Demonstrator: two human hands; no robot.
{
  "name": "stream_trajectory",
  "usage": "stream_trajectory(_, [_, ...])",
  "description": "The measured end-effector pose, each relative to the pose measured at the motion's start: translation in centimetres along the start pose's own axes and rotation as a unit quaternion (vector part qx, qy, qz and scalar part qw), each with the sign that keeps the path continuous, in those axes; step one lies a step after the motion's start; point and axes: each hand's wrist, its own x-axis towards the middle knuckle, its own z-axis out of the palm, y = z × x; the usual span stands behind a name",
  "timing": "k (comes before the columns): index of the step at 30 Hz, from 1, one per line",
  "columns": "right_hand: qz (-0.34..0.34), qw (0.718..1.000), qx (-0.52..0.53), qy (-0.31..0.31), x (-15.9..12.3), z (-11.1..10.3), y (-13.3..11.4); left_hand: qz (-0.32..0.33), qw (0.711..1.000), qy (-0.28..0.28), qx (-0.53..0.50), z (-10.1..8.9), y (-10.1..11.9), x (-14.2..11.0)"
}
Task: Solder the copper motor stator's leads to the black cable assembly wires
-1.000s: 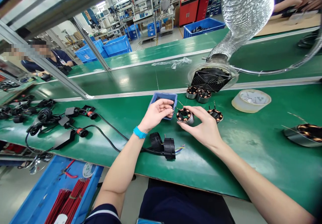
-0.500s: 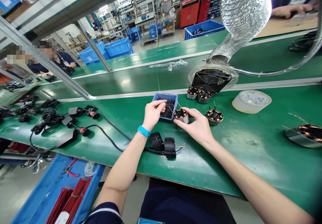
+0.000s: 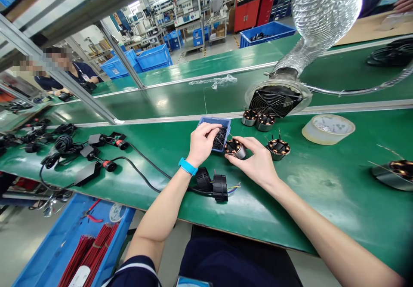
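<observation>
My right hand [image 3: 256, 160] grips a motor stator [image 3: 235, 148] with copper windings between thumb and fingers, its open face tilted up. Thin wire leads rise from its rim toward my left hand. My left hand [image 3: 204, 143], with a blue wristband, is closed in a pinch over a small blue bin [image 3: 228, 128] filled with short black pieces like sleeving. Whatever sits between those fingertips is too small to make out. Just right of my right hand stands another stator [image 3: 278, 148] with black sleeves on its upright leads.
Two more stators [image 3: 265, 122] sit by a black fan [image 3: 274, 102] on a foil duct. A round translucent tub [image 3: 328, 130] and another stator [image 3: 395, 174] lie rightward. Black round housings [image 3: 220, 188] with cables lie nearer me. A blue drawer [image 3: 69, 218] holds red wires. Co-workers sit beyond.
My left hand has shifted slightly right over the bin, closer to the stator's leads. My right hand keeps hold of the stator. The camera view has moved a little.
</observation>
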Motion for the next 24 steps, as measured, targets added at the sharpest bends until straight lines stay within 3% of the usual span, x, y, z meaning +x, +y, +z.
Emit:
stream_trajectory(16, [-0.038, 0.999, -0.030, -0.010, 0.04, -0.12, 0.12, 0.038, 0.997, -0.055, 0.040, 0.16, 0.41, -0.41])
stream_trajectory(19, [-0.036, 0.999, -0.020, -0.022, 0.03, -0.13, 0.04, 0.000, 0.998, -0.051, 0.021, 0.28, 0.48, -0.56])
stream_trajectory(24, [-0.008, 0.999, 0.017, -0.038, -0.08, -0.21, -0.35, -0.140, 0.980, -0.043, -0.134, 0.60, 0.10, -0.52])
